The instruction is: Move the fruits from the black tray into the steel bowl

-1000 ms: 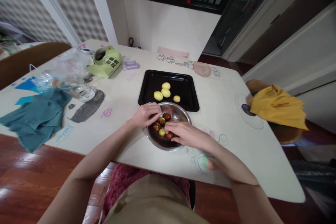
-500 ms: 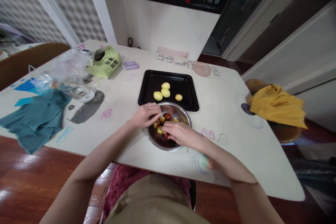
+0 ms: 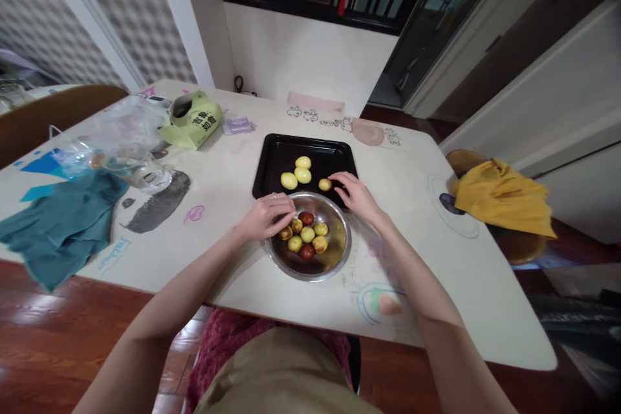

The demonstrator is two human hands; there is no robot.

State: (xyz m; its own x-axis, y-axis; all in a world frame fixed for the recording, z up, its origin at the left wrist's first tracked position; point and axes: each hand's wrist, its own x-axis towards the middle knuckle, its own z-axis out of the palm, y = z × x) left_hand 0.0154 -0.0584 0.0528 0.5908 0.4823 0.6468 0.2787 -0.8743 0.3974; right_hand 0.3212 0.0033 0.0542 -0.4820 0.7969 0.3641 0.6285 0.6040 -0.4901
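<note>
My left hand (image 3: 268, 215) grips the left rim of a metal bowl (image 3: 334, 257), its fingers curled over the edge. Inside the bowl lie several small round fruits that look like jujubes (image 3: 307, 235), some yellow-green, some spotted brown, some dark red. Over the right front part of a black baking tray (image 3: 276, 150), my right hand (image 3: 356, 195) is open, thumb and fingers apart. Its fingertips are right beside a small yellow fruit (image 3: 325, 185) on the tray. Left of that fruit sit three larger pale yellow fruits (image 3: 303, 174), close together.
At the left of the table are a teal cloth (image 3: 63, 226), a clear plastic cup (image 3: 150, 176) lying on its side, a crumpled plastic bag (image 3: 121, 123) and a green paper carrier (image 3: 196, 126). A purple packet (image 3: 237, 127) lies behind. A yellow cloth (image 3: 504, 197) hangs over a chair at right.
My right hand has left the bowl and moved up and right to the small yellow fruit on the tray, its fingers opening. My left hand stays at the bowl's left rim.
</note>
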